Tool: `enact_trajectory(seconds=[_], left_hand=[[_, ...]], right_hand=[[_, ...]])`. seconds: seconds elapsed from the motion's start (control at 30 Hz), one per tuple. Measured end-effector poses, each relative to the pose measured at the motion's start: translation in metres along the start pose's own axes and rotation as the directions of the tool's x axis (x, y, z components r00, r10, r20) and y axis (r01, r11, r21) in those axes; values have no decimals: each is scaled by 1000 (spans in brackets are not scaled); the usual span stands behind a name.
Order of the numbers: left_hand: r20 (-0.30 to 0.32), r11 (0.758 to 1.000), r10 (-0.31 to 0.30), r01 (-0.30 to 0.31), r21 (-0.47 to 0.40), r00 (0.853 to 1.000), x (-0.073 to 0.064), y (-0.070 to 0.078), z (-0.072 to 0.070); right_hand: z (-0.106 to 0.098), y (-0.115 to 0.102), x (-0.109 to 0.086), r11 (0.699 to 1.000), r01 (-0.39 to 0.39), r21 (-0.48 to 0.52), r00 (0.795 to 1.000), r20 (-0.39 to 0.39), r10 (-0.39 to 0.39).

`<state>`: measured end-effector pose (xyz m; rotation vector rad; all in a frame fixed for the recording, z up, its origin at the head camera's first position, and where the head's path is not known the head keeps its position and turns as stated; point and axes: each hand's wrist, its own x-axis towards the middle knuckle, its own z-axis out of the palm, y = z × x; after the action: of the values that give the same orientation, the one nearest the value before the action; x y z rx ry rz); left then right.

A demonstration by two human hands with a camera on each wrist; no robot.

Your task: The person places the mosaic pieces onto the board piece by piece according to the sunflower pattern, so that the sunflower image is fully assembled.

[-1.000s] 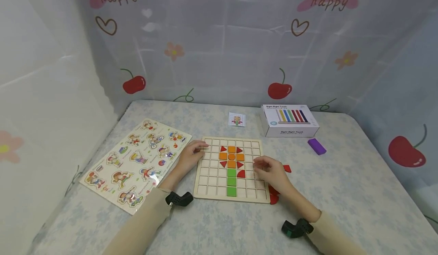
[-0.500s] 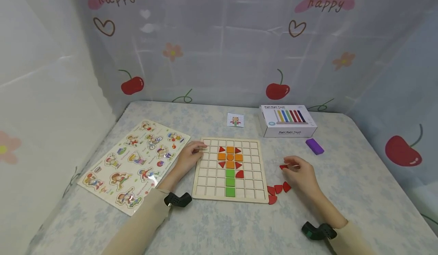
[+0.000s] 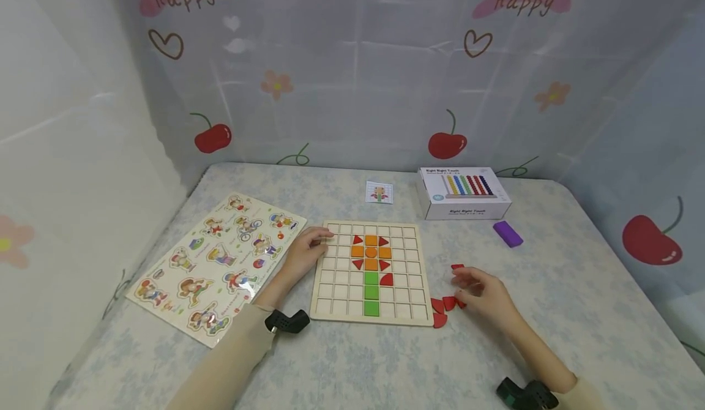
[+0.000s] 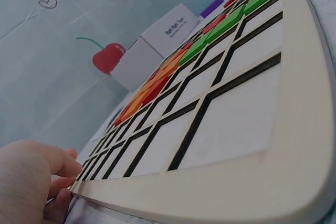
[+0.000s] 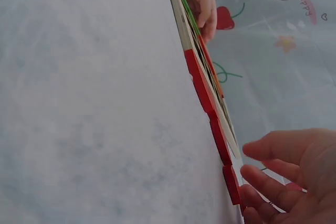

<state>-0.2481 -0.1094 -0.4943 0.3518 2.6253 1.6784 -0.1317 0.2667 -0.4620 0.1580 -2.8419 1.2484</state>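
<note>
A wooden grid board [image 3: 344,320] lies in the middle of the table, bearing orange pieces [image 3: 371,240], red triangles [image 3: 384,240], green squares [image 3: 371,293] and one red quarter-circle [image 3: 387,279]. At its left rim rests my left hand [image 3: 305,254], fingertips touching the edge in the left wrist view. My right hand [image 3: 486,297] is right of the board, fingertips over a red piece [image 3: 461,304] that they partly cover. Thumb and fingers are spread apart with nothing between them in the right wrist view. Other loose red quarter-circles [image 3: 439,320] lie against the board's lower right corner.
A puzzle board with cartoon children [image 3: 215,263] lies at left. Behind the grid board are a small pattern card [image 3: 379,193] and a white box [image 3: 465,194]. A purple block [image 3: 508,234] sits in front of the box. Another red piece [image 3: 457,267] lies beyond my right fingers.
My right hand has moved from the board's right side out to the loose red pieces, then down from the far one to a nearer one. My left hand stays at the board's rim.
</note>
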Motion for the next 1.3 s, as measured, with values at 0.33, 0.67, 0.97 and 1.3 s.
enact_trajectory(seconds=[0.33,0.67,0.97,1.3], left_hand=[[2,1000,-4,4,11,1000,0,0,0],[8,1000,3,-3,-6,1000,0,-1,-1],[3,1000,-1,1,2,1000,0,2,-1],[-1,1000,3,-3,1,1000,0,0,-1]], right_hand=[[15,2,-17,995,99,-9,995,-10,-99],[17,4,-16,985,140,-101,985,-84,-149],[17,10,-14,993,113,-42,985,-126,-117],[20,8,-8,995,105,-1,987,-119,-104]])
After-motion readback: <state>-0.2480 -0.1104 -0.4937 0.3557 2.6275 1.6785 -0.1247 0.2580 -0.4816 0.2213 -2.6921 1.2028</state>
